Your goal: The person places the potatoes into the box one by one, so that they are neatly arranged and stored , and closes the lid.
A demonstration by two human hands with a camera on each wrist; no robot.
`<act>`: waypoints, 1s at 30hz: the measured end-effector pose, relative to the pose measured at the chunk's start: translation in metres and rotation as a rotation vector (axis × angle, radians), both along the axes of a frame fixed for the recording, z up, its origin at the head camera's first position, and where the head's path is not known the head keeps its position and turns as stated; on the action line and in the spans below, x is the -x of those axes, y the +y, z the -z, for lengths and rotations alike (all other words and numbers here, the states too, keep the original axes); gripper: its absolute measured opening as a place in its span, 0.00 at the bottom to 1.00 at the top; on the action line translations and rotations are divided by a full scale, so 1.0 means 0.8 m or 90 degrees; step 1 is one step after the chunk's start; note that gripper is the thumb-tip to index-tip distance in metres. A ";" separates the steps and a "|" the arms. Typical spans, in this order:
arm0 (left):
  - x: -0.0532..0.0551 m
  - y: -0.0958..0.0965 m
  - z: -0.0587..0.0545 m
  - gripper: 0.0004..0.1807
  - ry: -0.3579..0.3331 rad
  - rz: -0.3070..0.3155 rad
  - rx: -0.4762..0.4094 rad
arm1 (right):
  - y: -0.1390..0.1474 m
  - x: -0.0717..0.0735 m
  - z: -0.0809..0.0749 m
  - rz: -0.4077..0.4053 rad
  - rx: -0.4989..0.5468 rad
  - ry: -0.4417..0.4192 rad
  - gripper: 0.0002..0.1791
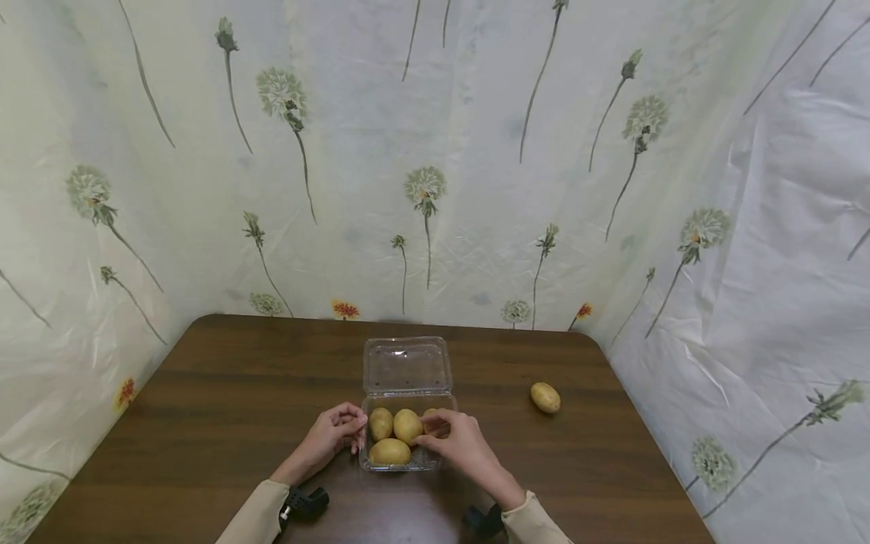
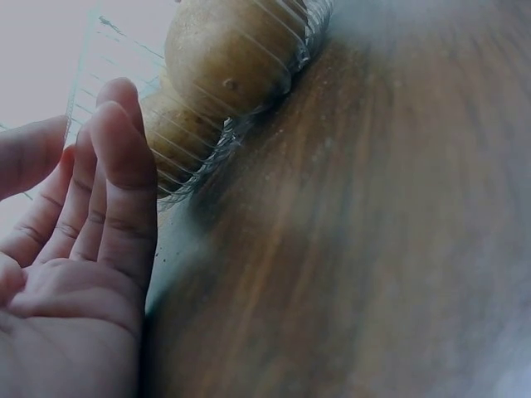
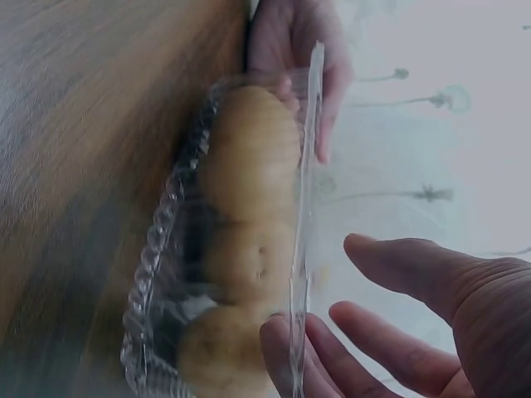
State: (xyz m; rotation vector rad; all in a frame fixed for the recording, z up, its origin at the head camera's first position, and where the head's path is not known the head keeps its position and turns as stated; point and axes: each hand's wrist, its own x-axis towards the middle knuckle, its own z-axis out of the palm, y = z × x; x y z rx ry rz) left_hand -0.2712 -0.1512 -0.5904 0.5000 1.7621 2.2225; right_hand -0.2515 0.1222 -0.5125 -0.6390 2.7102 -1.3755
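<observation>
A clear plastic clamshell container rests on the table, its lid folded back at the far side. Several potatoes lie in it: one at the near left, one at the back left, one in the middle and another at the right end, partly covered by fingers. My left hand pinches the container's left rim between thumb and fingers. Over the right end is my right hand; its thumb stands apart from the fingers, whose tips reach the rim beside the right-end potato.
One loose potato lies on the brown wooden table, right of the container. A pale curtain printed with dandelions hangs behind the table and along its sides. Dark cameras are strapped to both wrists.
</observation>
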 end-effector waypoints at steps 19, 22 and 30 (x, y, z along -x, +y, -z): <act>-0.002 0.001 -0.002 0.04 -0.016 -0.002 -0.011 | 0.032 0.005 -0.008 0.101 0.080 0.022 0.17; -0.002 0.001 -0.001 0.04 -0.009 0.002 -0.014 | 0.041 0.007 -0.009 0.133 0.082 0.015 0.18; -0.002 0.001 -0.001 0.05 -0.001 0.003 -0.013 | 0.072 0.013 -0.015 0.209 0.075 0.003 0.19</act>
